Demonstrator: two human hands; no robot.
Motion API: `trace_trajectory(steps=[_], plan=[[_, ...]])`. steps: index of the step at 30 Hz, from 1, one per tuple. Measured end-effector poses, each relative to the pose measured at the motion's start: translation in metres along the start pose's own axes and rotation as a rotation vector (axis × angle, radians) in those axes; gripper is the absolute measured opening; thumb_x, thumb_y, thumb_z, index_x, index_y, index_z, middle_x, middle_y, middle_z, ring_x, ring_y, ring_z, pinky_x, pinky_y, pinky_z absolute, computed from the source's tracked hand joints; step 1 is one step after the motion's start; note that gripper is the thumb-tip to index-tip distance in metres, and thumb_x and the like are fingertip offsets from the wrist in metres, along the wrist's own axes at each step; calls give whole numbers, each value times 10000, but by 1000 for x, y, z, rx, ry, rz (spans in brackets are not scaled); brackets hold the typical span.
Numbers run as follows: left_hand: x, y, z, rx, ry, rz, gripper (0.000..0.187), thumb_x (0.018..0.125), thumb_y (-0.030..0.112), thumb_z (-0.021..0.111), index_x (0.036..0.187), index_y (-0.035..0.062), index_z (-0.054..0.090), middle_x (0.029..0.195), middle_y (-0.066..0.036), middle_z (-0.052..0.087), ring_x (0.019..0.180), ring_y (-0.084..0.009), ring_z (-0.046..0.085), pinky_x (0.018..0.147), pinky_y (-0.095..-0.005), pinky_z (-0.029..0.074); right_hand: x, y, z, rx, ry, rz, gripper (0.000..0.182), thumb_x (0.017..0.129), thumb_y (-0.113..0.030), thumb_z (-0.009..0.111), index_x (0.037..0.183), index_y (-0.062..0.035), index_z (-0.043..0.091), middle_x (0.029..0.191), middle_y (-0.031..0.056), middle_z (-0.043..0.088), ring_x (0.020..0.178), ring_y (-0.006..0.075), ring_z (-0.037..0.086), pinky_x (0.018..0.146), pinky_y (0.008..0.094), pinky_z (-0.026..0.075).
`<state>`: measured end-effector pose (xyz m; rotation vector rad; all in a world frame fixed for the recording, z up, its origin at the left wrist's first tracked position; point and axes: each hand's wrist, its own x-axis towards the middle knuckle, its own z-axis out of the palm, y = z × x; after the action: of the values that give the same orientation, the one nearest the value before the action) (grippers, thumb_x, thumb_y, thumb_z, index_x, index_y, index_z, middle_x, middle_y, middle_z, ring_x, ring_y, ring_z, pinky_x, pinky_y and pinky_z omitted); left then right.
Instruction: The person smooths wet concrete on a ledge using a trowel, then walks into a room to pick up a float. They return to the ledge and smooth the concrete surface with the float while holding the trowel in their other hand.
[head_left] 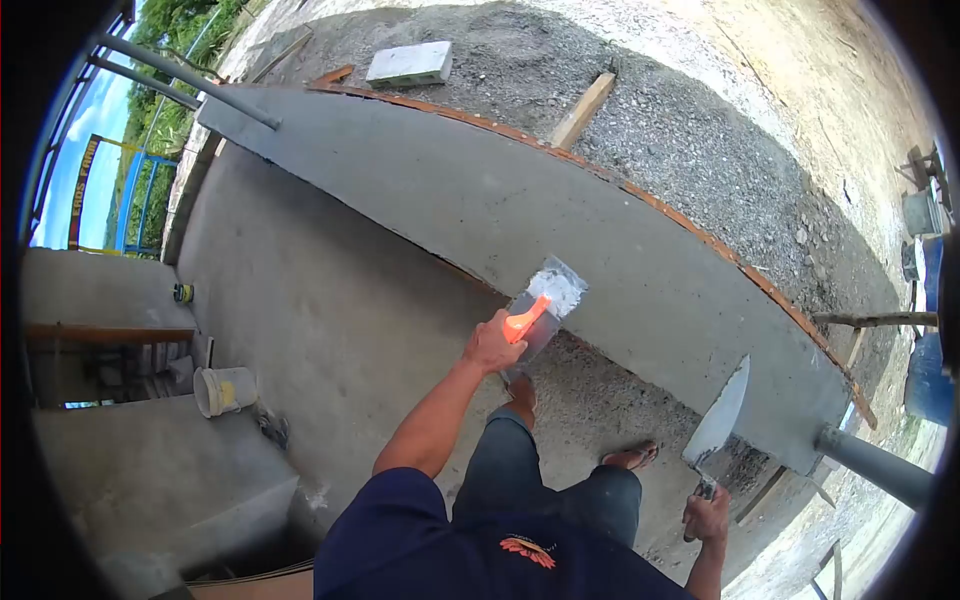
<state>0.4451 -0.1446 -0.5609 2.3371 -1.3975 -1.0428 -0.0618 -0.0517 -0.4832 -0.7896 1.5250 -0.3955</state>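
Note:
My left hand (494, 345) is closed around the orange handle of a flat trowel (530, 314), whose blade carries whitish-grey mortar and lies over the near edge of the long grey concrete slab (450, 180). In my right hand (706, 514), lower right, is the dark handle of a pointed trowel (722, 415). Its pale, smeared blade points up and away, over the slab's near edge near the right end. Wooden form boards (690, 232) run along the slab's far edge.
A concrete block (410, 63) lies on gravel beyond the slab. Wooden stakes (584, 112) brace the far boards. Grey posts (875, 466) rise at both slab ends. A white bucket (224, 391) stands at left, blue drums (930, 375) at far right. My feet are below the slab.

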Motion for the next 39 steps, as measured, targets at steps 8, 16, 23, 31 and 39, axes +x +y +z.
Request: trace_trajectory(steps=[8,16,23,31,39], plan=[[-73,-251,-170,-53,121,-352,434,787,290,719,1119,60,560,1031,-246,658,992,-432,622,860,-486,501,102,-181,256,-247,-364,-88,146,750,-71,648,781,-46,508,571,37,537,442,142,543,429,299,451],[-119,-356,-296,-29,184,-651,407,778,284,726,1099,75,588,981,-231,675,966,-415,637,812,-496,510,158,-293,481,-378,-630,-79,162,793,-144,672,810,-74,526,634,5,550,508,110,539,471,281,438],[18,-474,-453,-82,288,-516,312,777,231,662,1030,58,603,936,-234,674,932,-442,634,805,-503,510,240,-338,686,-462,-690,-80,188,804,-150,679,935,-43,597,620,-2,551,514,93,529,475,271,429],[156,-612,-620,55,195,-479,369,774,256,652,1106,97,619,1029,-228,664,990,-416,624,857,-486,502,263,-433,869,-394,-672,4,176,779,-147,705,802,-49,560,597,4,544,508,96,531,468,274,423],[420,-753,-811,317,75,-218,313,788,261,625,1066,117,623,999,-202,679,971,-404,635,842,-478,513,288,-447,1035,-358,-340,-102,223,743,-118,707,754,-71,489,568,23,536,454,118,533,427,280,435]])
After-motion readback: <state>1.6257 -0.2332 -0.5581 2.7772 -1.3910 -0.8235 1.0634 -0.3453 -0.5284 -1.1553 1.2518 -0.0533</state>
